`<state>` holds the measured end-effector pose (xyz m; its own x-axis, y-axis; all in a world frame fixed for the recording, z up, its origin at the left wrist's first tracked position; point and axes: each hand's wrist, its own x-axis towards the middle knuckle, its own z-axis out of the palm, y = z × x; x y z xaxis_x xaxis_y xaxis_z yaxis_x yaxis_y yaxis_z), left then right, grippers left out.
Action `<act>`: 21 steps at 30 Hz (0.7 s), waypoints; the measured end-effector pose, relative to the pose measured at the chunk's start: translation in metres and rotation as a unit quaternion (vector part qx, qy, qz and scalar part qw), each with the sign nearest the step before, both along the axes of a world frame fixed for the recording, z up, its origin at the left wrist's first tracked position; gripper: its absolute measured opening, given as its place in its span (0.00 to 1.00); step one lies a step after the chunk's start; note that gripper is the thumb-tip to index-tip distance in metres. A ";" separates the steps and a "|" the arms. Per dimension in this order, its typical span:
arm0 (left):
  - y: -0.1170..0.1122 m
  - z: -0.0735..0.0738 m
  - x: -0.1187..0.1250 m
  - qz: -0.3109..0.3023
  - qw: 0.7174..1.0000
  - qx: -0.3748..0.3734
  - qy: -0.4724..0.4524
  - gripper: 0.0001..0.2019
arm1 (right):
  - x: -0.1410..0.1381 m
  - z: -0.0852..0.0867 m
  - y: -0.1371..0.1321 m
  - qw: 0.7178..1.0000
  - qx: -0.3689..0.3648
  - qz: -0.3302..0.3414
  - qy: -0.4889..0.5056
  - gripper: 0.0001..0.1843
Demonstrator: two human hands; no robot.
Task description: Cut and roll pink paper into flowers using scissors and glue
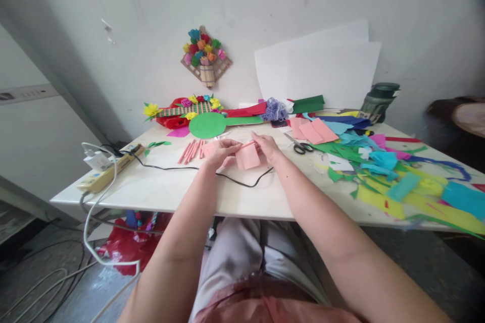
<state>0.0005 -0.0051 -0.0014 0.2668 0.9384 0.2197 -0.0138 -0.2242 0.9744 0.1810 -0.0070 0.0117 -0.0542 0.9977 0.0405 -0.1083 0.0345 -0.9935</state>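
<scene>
Between my hands is a small pink paper piece (248, 157), its top edge rolled up into a thin tube. My left hand (221, 153) pinches the left end of that roll, and my right hand (268, 147) pinches the right end. The rest of the sheet hangs down flat toward me. Several rolled pink paper sticks (192, 151) lie just left of my left hand. Right of my right hand are black-handled scissors (302, 148) and flat pink paper sheets (316, 131). My fingertips partly hide the ends of the roll.
A black cable (242, 183) crosses the table in front of my hands, from a power strip (109, 171) at left. Colourful paper scraps (401, 186) cover the right side. Behind lie a green paper disc (207, 125) and purple shredded paper (276, 109); a bottle (379, 103) stands back right.
</scene>
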 end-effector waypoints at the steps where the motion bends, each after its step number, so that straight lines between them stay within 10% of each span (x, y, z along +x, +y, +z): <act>1: 0.000 0.000 0.000 -0.001 1.000 0.002 0.003 0.16 | -0.001 -0.001 -0.001 1.000 0.003 0.015 -0.014 0.21; 21: -0.007 0.006 0.004 0.045 0.994 0.031 0.097 0.20 | -0.003 -0.012 0.005 0.997 0.076 0.017 -0.029 0.21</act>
